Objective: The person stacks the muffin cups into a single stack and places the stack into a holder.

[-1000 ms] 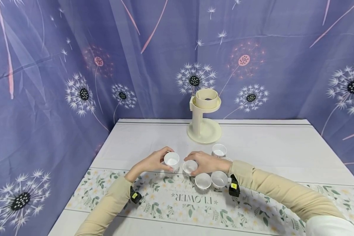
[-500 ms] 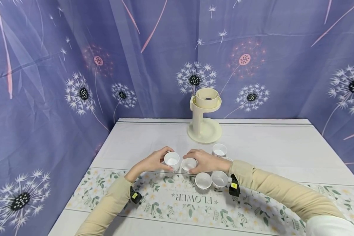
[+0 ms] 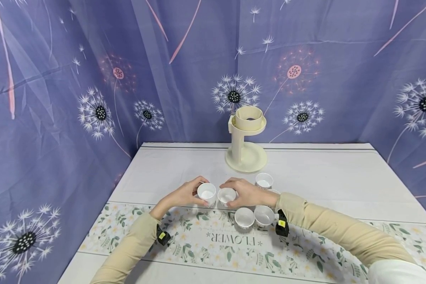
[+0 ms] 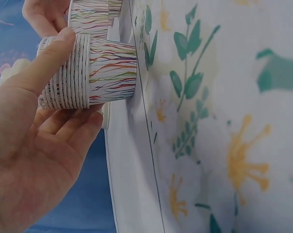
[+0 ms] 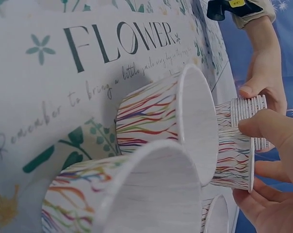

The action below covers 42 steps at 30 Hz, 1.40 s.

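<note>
Cup stack [image 4: 90, 73] is upright, well inside the table edges [image 3: 312, 144].

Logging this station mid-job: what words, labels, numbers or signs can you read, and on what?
"FLOWER": cloth, large print.
"Remember to bring a little smile every day": cloth, script; the rest too small to read.
Yellow tags, one at each wrist: too small to read.
Cups: wavy lines, no lettering visible.

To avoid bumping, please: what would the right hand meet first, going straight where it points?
The right hand would likely first meet the stack of paper cups in the left hand; depth is unclear.
</note>
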Available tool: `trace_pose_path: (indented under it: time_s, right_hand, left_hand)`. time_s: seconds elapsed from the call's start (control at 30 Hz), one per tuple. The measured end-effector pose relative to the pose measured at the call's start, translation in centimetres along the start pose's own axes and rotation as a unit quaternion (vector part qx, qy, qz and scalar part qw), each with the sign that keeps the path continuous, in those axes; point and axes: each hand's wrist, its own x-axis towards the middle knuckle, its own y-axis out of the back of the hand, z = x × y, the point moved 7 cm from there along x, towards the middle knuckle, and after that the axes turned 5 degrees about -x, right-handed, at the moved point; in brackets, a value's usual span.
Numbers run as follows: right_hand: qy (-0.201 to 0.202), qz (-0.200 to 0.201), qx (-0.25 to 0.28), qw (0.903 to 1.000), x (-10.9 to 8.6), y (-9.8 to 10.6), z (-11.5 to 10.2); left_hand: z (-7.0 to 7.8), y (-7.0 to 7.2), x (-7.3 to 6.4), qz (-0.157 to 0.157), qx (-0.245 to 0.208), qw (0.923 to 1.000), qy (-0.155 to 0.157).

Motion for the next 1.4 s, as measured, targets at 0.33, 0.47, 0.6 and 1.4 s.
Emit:
trace_pose_path:
  time_s: [0.33, 0.47, 0.6, 1.4]
  right_hand:
    - [-0.004, 0.015, -0.002, 0.9999, -0.1, 0.3, 0.0]
    - [-0.007, 0.021, 0.007, 0.9997, -0.1, 0.5, -0.1]
    - [-0.003, 0.027, 0.005, 0.9996, -0.2, 0.8, -0.2]
    - [-0.013, 0.029, 0.046, 0.9984, -0.5, 1.3, 0.2]
  left_hand:
    - [0.0, -0.1, 0.0, 0.000, -0.011, 0.9999, 0.001]
    - [0.0, -0.1, 0.0, 0.000, -0.009, 1.0000, 0.000]
    - [0.3, -0.1, -0.1, -0.005, -0.011, 0.9999, 0.002]
    - [3.0, -0.1, -0.8, -0.002, -0.020, 0.9998, 0.005]
